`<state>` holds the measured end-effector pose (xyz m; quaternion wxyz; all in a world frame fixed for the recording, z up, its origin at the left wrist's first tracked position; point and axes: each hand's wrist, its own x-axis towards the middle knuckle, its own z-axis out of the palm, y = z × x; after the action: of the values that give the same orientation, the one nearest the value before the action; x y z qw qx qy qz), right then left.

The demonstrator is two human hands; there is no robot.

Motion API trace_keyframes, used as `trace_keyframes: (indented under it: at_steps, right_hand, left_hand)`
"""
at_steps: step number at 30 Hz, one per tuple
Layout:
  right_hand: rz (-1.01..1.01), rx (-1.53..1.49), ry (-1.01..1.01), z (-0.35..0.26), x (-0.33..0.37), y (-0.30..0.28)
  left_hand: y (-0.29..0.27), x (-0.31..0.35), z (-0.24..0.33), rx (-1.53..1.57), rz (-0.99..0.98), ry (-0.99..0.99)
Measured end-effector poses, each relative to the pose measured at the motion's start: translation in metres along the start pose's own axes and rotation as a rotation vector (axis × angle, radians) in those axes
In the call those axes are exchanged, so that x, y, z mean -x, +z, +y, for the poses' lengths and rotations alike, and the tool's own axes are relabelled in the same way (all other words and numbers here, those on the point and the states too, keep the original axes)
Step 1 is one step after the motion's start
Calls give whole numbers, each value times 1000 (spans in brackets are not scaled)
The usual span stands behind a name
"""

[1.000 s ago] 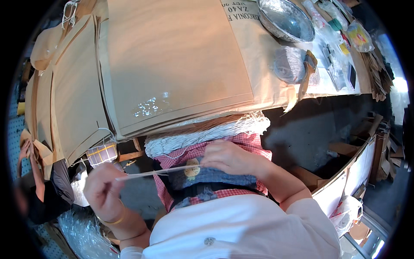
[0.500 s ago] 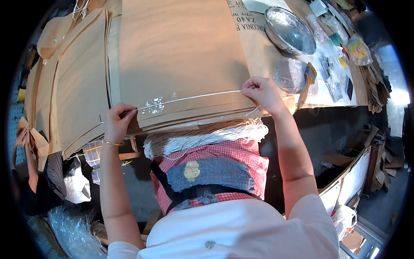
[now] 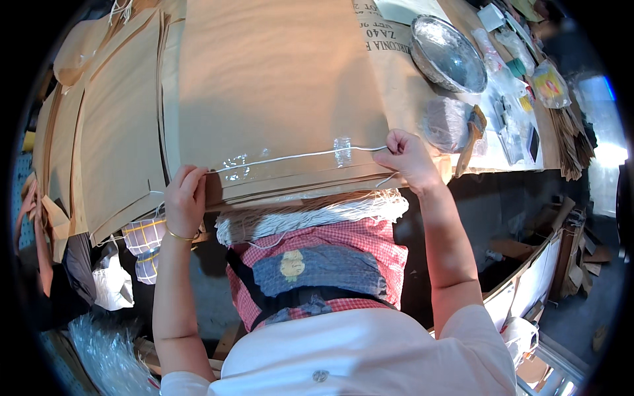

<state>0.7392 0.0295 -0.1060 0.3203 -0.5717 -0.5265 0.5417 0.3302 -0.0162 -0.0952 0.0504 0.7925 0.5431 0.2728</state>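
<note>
A white cord (image 3: 284,158) stretches across the lower part of a stack of brown paper sheets (image 3: 277,79). Its left end is pinched in my left hand (image 3: 185,198), at the stack's near left corner. My right hand (image 3: 409,158) grips the other end by the right edge, and a short tail of cord hangs below it. Two shiny clear patches show on the top sheet: one near the left part of the cord, the other crossing under it right of the middle. A bundle of white cords (image 3: 310,214) lies across my lap, over a red checked apron (image 3: 350,241).
A round metal basin (image 3: 449,54) stands at the back right, with a plastic-wrapped bundle (image 3: 448,124) nearer me. More brown paper (image 3: 119,125) lies left. Another person's hand (image 3: 28,201) holds folded paper at the far left. Cardboard boxes (image 3: 528,277) stand on the right below the table.
The cord has come down onto the paper with a slight sag. My right hand has shifted a little right and nearer me; the left has moved slightly nearer. A second shiny patch now shows.
</note>
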Motion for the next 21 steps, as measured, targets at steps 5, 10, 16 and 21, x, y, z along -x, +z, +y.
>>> trace_keyframes:
  at_steps: [5, 10, 16, 21]
  right_hand:
    - [247, 144, -51, 8, 2, 15]
    - [353, 526, -488, -17, 6, 24]
    - [114, 640, -779, -7, 2, 21]
    - [-3, 196, -36, -29, -11, 18]
  left_hand:
    - [-1, -2, 2, 225, -61, -36]
    - [0, 2, 1, 200, -78, -25]
    - [-17, -10, 3, 256, -254, -39]
    - [-33, -23, -11, 372, -457, -88]
